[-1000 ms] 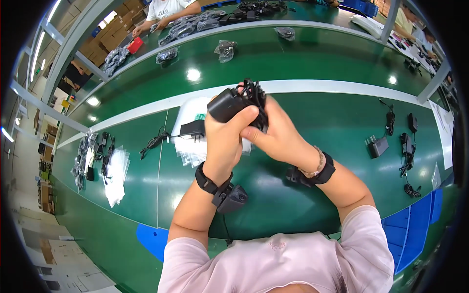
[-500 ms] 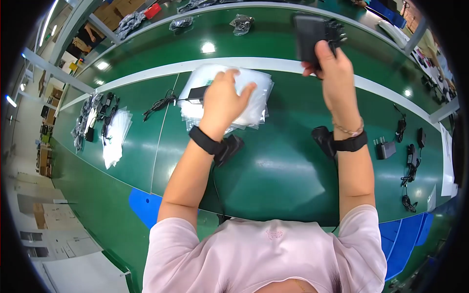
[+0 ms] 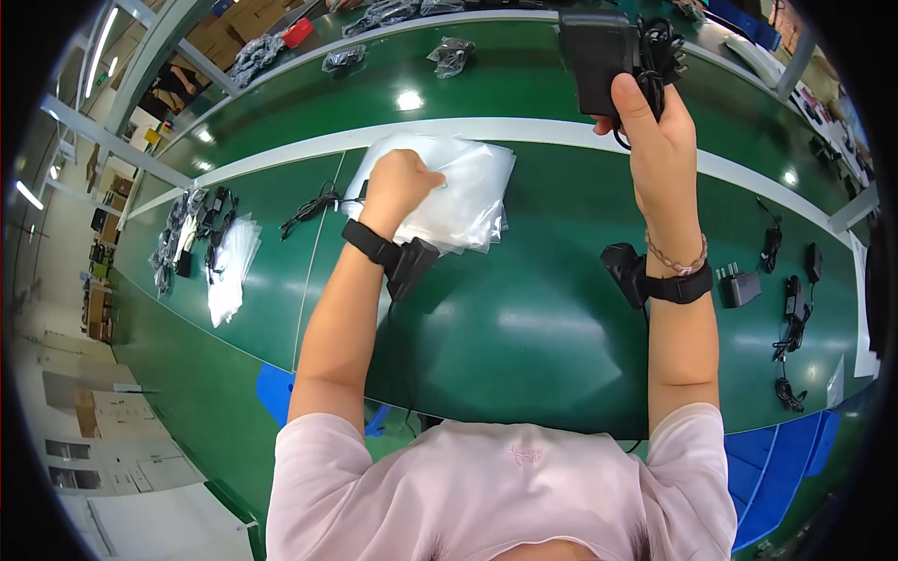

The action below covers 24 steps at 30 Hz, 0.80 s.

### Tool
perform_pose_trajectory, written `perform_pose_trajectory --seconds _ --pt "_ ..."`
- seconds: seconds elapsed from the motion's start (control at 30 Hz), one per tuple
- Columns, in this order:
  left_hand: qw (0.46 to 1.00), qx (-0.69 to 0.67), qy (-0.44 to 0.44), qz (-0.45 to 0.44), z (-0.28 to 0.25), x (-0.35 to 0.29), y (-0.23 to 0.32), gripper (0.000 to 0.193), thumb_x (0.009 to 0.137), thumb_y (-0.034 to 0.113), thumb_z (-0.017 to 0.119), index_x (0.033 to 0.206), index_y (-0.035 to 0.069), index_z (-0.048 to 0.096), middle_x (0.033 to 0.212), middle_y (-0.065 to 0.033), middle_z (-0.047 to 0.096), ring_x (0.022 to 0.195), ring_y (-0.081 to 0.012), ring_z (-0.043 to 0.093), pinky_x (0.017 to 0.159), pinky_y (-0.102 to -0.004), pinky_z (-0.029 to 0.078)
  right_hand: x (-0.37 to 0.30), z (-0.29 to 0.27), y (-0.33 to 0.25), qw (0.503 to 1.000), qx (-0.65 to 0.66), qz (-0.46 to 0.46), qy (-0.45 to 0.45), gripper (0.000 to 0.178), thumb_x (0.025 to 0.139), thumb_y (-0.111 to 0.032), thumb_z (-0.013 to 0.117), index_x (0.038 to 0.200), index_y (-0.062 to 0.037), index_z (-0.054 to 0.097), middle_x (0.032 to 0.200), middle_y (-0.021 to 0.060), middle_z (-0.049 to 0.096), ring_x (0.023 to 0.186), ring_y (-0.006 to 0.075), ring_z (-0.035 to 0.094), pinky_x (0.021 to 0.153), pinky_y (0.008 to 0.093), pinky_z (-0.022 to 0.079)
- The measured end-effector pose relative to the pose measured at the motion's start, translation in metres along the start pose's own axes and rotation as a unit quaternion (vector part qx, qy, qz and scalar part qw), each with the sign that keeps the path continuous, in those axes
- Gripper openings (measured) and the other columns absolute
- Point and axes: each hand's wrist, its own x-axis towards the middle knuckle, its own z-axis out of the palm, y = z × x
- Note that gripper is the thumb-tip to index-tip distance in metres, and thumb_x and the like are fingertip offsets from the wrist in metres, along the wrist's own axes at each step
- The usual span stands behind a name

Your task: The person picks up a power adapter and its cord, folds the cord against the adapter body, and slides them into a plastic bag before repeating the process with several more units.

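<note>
My right hand point(image 3: 659, 140) is raised at the upper right, closed round a black power adapter point(image 3: 599, 65) with its bundled black cord point(image 3: 658, 51) against the palm. My left hand point(image 3: 398, 192) rests over a stack of clear plastic bags point(image 3: 477, 187), fingers curled in and thumb near the bags' surface. What those fingers hold, if anything, is hidden. Another black adapter point(image 3: 364, 189) lies mostly covered by this hand, its edge showing on the left. Its coiled cable point(image 3: 313, 210) trails left across the green table. Black straps with small black devices circle both wrists.
More bags point(image 3: 232, 271) and bundled cables point(image 3: 178, 234) lie at the left. On the right are a plug adapter point(image 3: 742, 287) and several corded adapters point(image 3: 795, 313). A white rail point(image 3: 561, 129) crosses behind the bags; wrapped items point(image 3: 453, 58) lie beyond. A blue bin point(image 3: 767, 477) stands below the table.
My left hand has moved left over the adapter on the bags, its fingers curling from spread to closed. My right hand still holds its adapter up, slightly farther right and no longer blurred.
</note>
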Motion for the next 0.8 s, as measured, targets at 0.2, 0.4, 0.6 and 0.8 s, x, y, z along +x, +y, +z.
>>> perform_pose_trajectory --seconds 0.2,0.4,0.6,0.8 --pt "0.964 -0.155 -0.031 -0.212 -0.022 0.001 -0.006 0.038 0.068 0.024 0.075 0.051 0.004 0.047 0.051 -0.0052 0.051 0.044 -0.0137 0.045 0.043 -0.0284 0.037 -0.005 0.006 -0.005 0.998 0.047 0.038 -0.029 0.031 0.087 -0.032 0.057 0.089 -0.0018 0.054 0.076 0.004 0.058 0.062 0.0099 0.051 0.058 0.0223 0.039" --pt "0.91 -0.353 -0.029 -0.215 -0.009 -0.013 0.005 0.041 0.065 0.027 0.078 0.052 0.005 0.046 0.051 -0.001 0.049 0.046 -0.0099 0.044 0.043 -0.0252 0.036 -0.011 0.014 -0.006 0.983 0.106 0.137 -0.055 0.032 0.088 -0.033 0.055 0.091 -0.0017 0.054 0.076 0.0047 0.058 0.062 0.0121 0.053 0.059 0.0233 0.041" --pt "0.957 -0.25 0.026 -0.148 -0.005 -0.016 0.006 0.04 0.063 0.027 0.08 0.054 0.005 0.048 0.052 -0.002 0.051 0.046 -0.0105 0.045 0.044 -0.0261 0.038 -0.013 0.022 -0.007 0.981 0.099 0.131 -0.107 0.034 0.089 -0.035 0.053 0.092 -0.0014 0.054 0.076 0.0055 0.058 0.062 0.0129 0.053 0.059 0.0244 0.043" --pt "0.969 -0.22 0.009 -0.115 -0.013 -0.011 0.05 0.043 0.058 0.03 0.081 0.054 0.003 0.049 0.051 -0.0073 0.052 0.046 -0.0166 0.049 0.046 -0.031 0.042 -0.022 0.024 0.003 0.919 0.273 0.272 -0.087 0.037 0.09 -0.036 0.051 0.097 -0.0003 0.054 0.076 0.0067 0.057 0.065 0.0146 0.055 0.068 0.0313 0.05"
